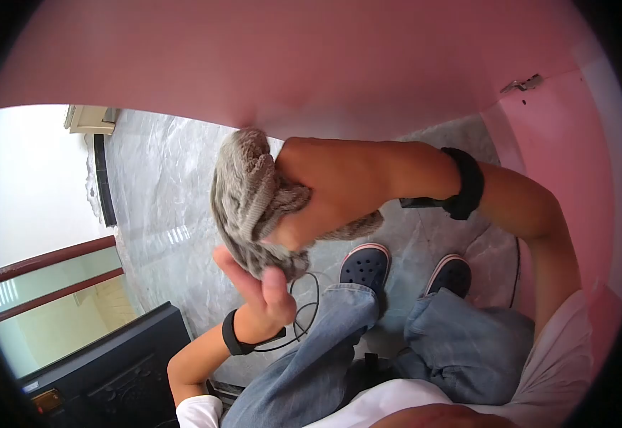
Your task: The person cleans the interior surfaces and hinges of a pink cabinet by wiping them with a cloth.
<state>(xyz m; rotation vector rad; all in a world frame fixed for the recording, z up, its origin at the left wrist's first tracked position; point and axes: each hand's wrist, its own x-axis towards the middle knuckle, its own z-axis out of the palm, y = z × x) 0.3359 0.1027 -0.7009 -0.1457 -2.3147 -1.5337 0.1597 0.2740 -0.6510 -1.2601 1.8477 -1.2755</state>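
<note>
A bunched grey-brown cloth (243, 192) hangs at the centre, close to the lower edge of a large pink panel (254, 64). My right hand (314, 189), with a black band on its wrist, is wrapped round the cloth, and part of the cloth sticks out beneath the palm. Just below the cloth is my left hand (264, 292), its fingers apart near the cloth's lower end. Whether the left fingertips touch the cloth is unclear.
A metal hinge (523, 84) sits on the pink side wall (568, 143) at the right. Dark clogs (365, 267) stand on the grey marble floor (161, 185). A dark carved panel (125, 378) and a red-framed glass pane (61, 321) are at the lower left.
</note>
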